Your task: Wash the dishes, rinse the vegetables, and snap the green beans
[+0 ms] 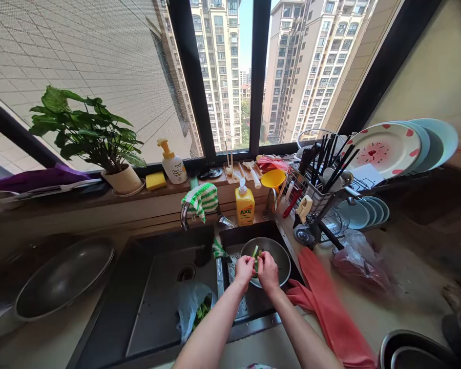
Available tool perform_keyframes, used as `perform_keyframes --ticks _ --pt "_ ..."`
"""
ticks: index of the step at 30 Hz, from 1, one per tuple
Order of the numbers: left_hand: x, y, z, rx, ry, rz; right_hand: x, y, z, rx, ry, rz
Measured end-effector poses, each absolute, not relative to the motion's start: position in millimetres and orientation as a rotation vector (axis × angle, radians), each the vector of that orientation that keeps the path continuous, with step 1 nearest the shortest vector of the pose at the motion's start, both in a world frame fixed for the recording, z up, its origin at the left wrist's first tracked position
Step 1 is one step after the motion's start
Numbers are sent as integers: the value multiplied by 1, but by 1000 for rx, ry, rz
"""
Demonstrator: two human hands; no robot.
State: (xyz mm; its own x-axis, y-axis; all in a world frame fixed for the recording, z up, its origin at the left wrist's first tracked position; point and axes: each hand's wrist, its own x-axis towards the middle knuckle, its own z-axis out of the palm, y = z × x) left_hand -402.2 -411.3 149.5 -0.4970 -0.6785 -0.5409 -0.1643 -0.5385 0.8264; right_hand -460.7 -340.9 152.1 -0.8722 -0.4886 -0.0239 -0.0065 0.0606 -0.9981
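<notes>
Both hands are close together above a metal bowl (283,256) in the right sink basin (249,231). Pinched in the fingers of my left hand (244,269) is a green leafy vegetable (255,252) with pale stems poking up. My right hand (269,271) grips the same greens from the other side, fingers closed. The fingers partly cover the vegetable and the near part of the bowl. In the left basin (157,287), a thin plastic bag (186,305) lies with more leafy greens (202,312) showing at its opening.
Behind the basins stand a faucet draped with a green-striped cloth (202,200) and a yellow soap bottle (245,205). Red rubber gloves (322,302) lie on the right counter, near a dish rack (315,197). A large wok (65,279) sits at the left.
</notes>
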Motion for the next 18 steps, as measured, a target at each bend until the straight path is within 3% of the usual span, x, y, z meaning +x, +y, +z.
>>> perform_keyframes --ticks 3,13,18 --pt "-397 -420 152 1312 -1262 -2140 -459 -339 158 -668 2020 -1812" --pt "-386 -420 165 1206 -1335 -2423 -475 -338 146 -183 1257 -1623" --pt "-379 -419 173 1146 -1388 -2456 -481 -332 148 -102 1212 -1617"
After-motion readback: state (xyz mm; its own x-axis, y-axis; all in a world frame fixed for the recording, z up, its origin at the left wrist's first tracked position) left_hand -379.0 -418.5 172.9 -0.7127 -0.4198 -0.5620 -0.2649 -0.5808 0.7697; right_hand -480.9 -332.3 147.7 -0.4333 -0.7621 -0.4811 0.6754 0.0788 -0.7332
